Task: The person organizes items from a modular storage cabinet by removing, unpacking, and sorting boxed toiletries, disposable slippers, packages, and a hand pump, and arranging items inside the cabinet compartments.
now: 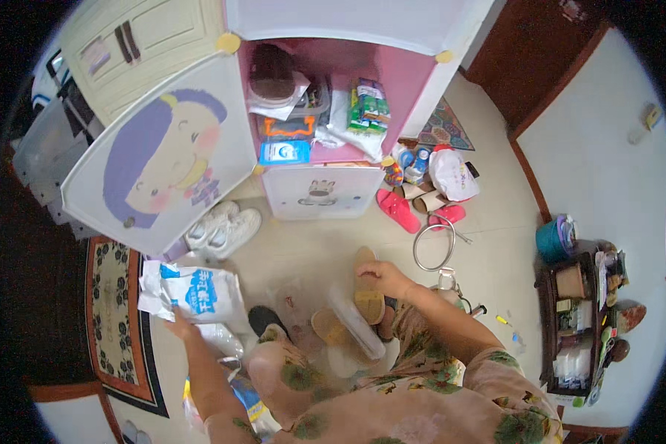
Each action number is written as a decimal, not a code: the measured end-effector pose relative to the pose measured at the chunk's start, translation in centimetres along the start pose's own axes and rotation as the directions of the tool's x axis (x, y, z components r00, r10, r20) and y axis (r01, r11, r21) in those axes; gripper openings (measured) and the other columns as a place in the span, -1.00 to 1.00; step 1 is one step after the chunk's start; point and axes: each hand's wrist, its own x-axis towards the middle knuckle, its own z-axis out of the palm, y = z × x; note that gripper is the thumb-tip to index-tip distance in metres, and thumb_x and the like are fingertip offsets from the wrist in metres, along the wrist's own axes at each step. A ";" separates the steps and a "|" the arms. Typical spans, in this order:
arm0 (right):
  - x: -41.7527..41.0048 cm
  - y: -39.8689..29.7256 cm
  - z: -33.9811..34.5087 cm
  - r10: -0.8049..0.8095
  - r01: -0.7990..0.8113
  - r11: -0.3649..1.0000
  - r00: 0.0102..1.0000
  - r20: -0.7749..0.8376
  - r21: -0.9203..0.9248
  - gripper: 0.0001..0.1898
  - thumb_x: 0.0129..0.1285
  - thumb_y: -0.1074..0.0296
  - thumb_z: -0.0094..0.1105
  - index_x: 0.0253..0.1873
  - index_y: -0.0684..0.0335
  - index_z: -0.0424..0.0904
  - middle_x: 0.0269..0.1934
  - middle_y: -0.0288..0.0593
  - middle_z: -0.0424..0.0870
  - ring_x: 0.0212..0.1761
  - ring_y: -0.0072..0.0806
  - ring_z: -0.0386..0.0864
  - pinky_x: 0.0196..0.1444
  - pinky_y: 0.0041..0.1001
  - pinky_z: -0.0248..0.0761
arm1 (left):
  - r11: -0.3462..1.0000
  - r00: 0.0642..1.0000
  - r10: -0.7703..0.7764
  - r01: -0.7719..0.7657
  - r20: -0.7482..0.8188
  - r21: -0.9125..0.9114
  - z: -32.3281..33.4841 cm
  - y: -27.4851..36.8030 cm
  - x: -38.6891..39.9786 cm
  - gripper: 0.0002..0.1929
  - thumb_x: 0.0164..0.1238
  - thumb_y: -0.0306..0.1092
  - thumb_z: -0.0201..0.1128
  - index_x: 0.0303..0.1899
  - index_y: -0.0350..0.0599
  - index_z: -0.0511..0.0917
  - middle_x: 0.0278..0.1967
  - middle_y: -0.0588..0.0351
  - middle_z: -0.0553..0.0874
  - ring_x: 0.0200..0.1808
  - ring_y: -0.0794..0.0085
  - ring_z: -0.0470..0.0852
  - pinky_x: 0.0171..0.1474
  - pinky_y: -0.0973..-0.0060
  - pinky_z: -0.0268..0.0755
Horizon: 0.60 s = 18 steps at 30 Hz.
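Note:
My left hand (182,327) grips the near edge of a white plastic package (194,291) with blue print, its thumb apart from the fingers. Just below that package lies another white plastic bag (221,339), partly hidden by my forearm. My right hand (386,279), fingers curled, is over the upper end of a tan slipper (369,304); whether anything is in the fingers cannot be made out. A second tan slipper (328,328) lies lower left. Between the slippers and my knees is a blurred clear plastic piece (358,322).
Ahead stands a cabinet with its panel door (166,161) swung out left; packets (369,108) and boxes fill its shelf. White sneakers (225,230), pink slippers (398,210), a coiled metal hose (434,244) and a screwdriver (503,321) lie about. A dark rack (569,322) stands right.

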 end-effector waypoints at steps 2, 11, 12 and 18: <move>1.9 -2.4 2.2 -0.170 0.173 0.985 0.976 0.136 -0.010 -0.80 0.32 0.50 0.15 0.02 0.30 0.60 -0.18 -0.16 0.70 -0.10 -0.53 0.61 0.04 -0.51 0.45 | 0.772 0.928 0.373 -0.312 0.003 0.554 -4.4 8.4 6.0 -0.13 0.22 -0.23 0.42 0.47 -0.11 0.05 0.32 -0.14 0.38 0.27 0.02 0.42 0.24 -0.05 0.32; 3.6 -3.0 -0.3 -0.166 0.163 0.983 0.985 0.035 0.083 -0.58 0.15 0.46 0.25 0.16 0.27 0.55 0.03 -0.02 0.64 -0.01 -0.26 0.61 0.15 -0.34 0.43 | 0.848 0.916 -0.368 0.259 0.162 0.463 1.8 9.6 1.8 -0.19 0.32 -0.07 0.28 0.50 0.15 0.02 0.32 0.05 0.39 0.27 0.13 0.37 0.19 0.04 0.27; 4.1 -3.1 -1.1 -0.071 0.076 0.989 0.997 -0.044 0.128 -0.56 0.17 0.44 0.25 0.18 0.27 0.53 0.08 0.03 0.59 0.01 -0.23 0.60 0.16 -0.33 0.42 | 0.822 0.876 -0.446 0.319 0.185 0.473 4.4 9.2 -0.1 -0.27 0.33 -0.11 0.28 0.47 0.15 0.13 0.18 0.11 0.52 0.10 0.26 0.50 0.05 0.18 0.38; 12.6 -4.5 -8.5 -0.183 0.093 0.976 0.841 -0.510 -0.197 -0.41 0.19 0.33 0.28 0.29 0.39 0.33 0.19 0.22 0.44 0.17 -0.03 0.47 0.25 -0.21 0.34 | 0.879 0.589 -0.455 0.180 0.668 0.440 22.6 17.3 -17.1 -0.49 0.43 -0.13 0.19 0.34 -0.01 0.36 0.17 0.05 0.58 0.10 0.33 0.61 0.10 0.39 0.43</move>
